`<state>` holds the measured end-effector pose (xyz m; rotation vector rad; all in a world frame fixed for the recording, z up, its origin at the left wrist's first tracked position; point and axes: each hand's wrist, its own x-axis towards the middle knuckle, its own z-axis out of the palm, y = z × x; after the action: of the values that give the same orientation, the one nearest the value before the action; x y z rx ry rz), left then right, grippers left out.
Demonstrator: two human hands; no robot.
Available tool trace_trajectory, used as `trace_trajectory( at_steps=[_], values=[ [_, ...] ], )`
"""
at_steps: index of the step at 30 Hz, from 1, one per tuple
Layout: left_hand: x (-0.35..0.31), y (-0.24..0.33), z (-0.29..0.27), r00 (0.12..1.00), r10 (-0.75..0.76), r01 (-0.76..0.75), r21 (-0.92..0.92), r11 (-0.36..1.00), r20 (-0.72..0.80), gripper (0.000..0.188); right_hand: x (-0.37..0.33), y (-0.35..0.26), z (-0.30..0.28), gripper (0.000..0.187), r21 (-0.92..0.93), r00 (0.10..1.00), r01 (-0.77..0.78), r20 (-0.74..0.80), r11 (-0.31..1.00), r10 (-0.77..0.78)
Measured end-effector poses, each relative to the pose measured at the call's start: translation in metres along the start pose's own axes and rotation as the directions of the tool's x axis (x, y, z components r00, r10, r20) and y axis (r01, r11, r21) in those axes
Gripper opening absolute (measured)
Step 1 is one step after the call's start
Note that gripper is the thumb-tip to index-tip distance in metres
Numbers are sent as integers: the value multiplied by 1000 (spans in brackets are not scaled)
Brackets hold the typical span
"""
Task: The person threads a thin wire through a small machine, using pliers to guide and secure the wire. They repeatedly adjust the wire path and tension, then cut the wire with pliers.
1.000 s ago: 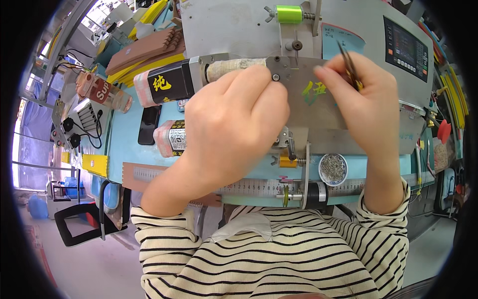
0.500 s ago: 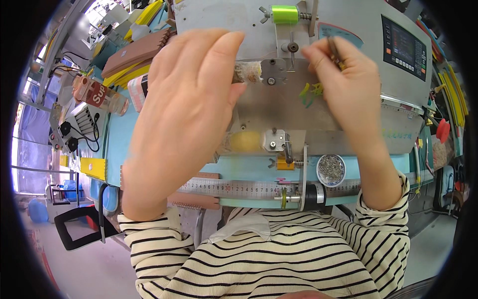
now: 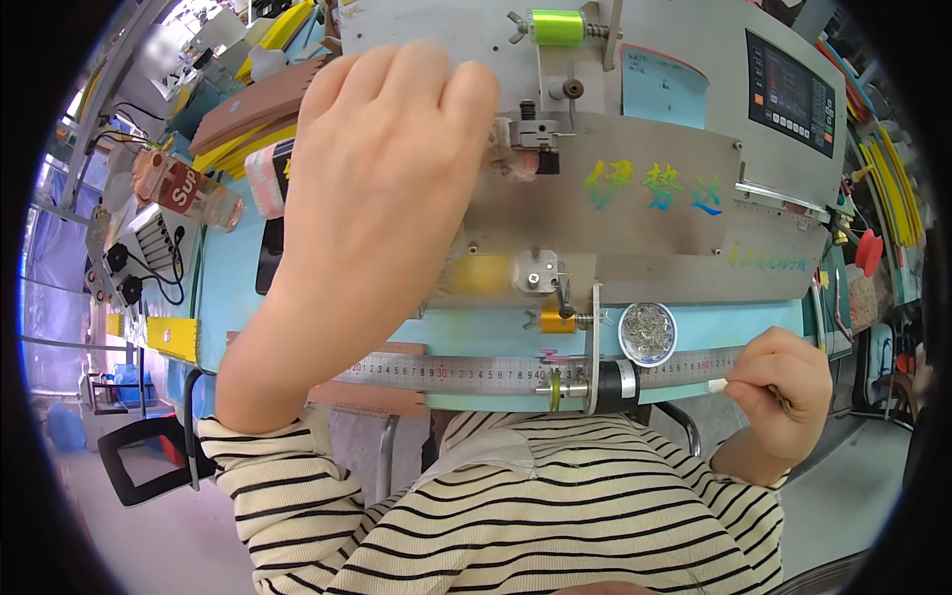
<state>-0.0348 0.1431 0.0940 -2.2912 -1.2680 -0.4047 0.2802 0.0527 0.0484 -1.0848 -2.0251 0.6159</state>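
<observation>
My left hand (image 3: 392, 149) is raised over the left part of a metal machine plate, its fingers curled down around the wrapped end of a small metal clamp head (image 3: 538, 135). Its fingertips are hidden behind the back of the hand. The clamp head is tipped up, showing a screw and a dark block. At the right front edge of the bench my right hand (image 3: 788, 402) is closed, with a small white piece (image 3: 717, 386) sticking out between thumb and forefinger. A thin dark tool shows partly in its palm.
A bowl of small metal pins (image 3: 648, 334) stands before the machine, beside a black motor (image 3: 619, 387) and a long steel ruler (image 3: 476, 374). Spools of green thread (image 3: 557, 28) and orange thread (image 3: 557, 322) sit on it. A control panel (image 3: 790, 94) is at the far right.
My right hand has moved from the machine's plate down to the bench's right front edge; a white piece now shows in its fingers. My left hand has curled in, and the clamp head has tipped up.
</observation>
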Motion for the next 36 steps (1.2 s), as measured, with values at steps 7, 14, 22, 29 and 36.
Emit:
trace_trajectory(
  at_steps=[7,14,22,29,36],
  values=[
    [9,8,6,997,-69,70,25,997,-22,50,-72,69,-29,5,10,803,-488,-387,873,453],
    [-4,11,-7,960,-158,111,-205,972,-230,57,-55,157,-118,11,-90,348,-432,-934,897,74],
    [-23,5,-8,897,-15,-24,-83,996,-441,36,-21,162,-217,18,5,522,-586,-763,810,382],
    [-42,20,-11,893,-40,-223,-518,826,-448,30,-97,83,-52,9,71,577,-645,-607,761,546],
    [-21,123,4,890,414,257,-960,-109,191,52,-59,18,92,28,142,942,331,0,933,-335]
  ],
)
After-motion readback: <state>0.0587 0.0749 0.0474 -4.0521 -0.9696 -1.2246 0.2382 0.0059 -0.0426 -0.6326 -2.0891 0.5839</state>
